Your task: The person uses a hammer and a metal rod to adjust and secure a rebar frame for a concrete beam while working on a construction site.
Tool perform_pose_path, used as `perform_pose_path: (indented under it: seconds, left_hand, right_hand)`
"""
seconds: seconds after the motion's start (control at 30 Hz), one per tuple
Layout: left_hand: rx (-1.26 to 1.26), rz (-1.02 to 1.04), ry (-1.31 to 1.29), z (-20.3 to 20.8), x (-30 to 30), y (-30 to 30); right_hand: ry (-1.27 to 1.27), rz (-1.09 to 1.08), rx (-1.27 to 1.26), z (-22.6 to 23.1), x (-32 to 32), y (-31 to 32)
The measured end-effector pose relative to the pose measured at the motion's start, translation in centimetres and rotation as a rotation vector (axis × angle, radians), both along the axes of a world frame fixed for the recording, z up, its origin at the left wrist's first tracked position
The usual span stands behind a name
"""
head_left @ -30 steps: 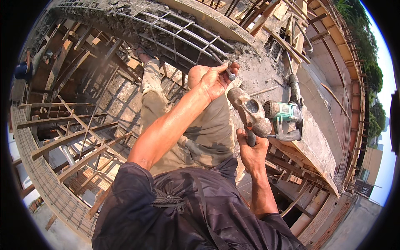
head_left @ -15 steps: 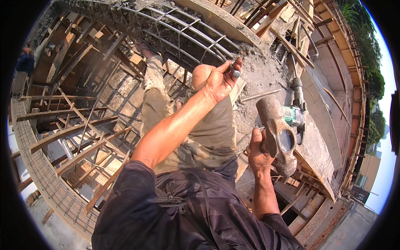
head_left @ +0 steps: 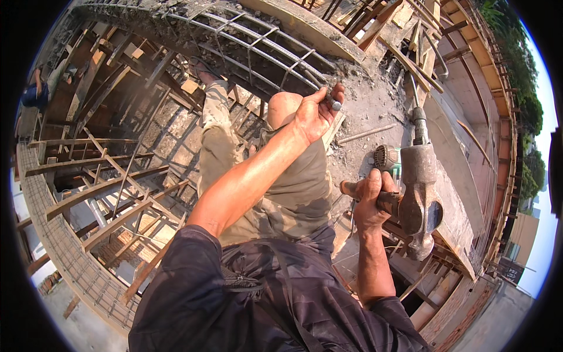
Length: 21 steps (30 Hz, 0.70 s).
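My left hand [head_left: 316, 117] is closed around a steel chisel [head_left: 336, 105], whose blunt end pokes out between the fingers. It is held over the broken concrete edge, close to the bars of the rebar cage [head_left: 252, 41]; the chisel's far tip is hidden. Lower right, my right hand [head_left: 370, 199] grips a hammer [head_left: 418, 202] by its short handle, with the heavy worn head to the right of the fist, apart from the chisel. Behind the hammer, a green power tool [head_left: 420, 126] with a long bit lies on the concrete, partly covered.
A loose metal rod [head_left: 366, 134] rests on the rubble-strewn concrete [head_left: 375, 105]. Scrap planks [head_left: 410, 64] are piled at the far right. To the left, below my legs, timber props and beams [head_left: 111, 223] span an open drop. Another person [head_left: 36, 91] is at the far left.
The hammer has swung right and its head has turned, so more of the handle shows and the power tool is covered differently. My left hand with the chisel has barely shifted.
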<state>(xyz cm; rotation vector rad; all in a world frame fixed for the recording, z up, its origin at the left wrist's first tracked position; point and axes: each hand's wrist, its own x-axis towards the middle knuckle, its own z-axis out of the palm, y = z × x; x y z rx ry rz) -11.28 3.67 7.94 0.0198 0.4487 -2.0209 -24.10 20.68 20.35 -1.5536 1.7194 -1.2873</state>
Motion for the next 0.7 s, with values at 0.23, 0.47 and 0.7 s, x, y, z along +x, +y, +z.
perform_pose_path:
  seconds: [0.23, 0.47, 0.7]
  left_hand:
    - [0.173, -0.079, -0.249, -1.1, 1.0, -1.0]
    - [0.343, -0.121, -0.251, 5.6, -0.6, 1.2]
    - [0.286, -0.254, -0.192, 8.2, 2.1, 7.6]
  right_hand:
    - [0.285, 0.045, 0.624, -3.3, -0.7, -0.8]
    - [0.099, -0.056, 0.524, -1.3, -1.2, 4.7]
    - [0.114, -0.043, 0.42, 0.6, -2.5, 7.5]
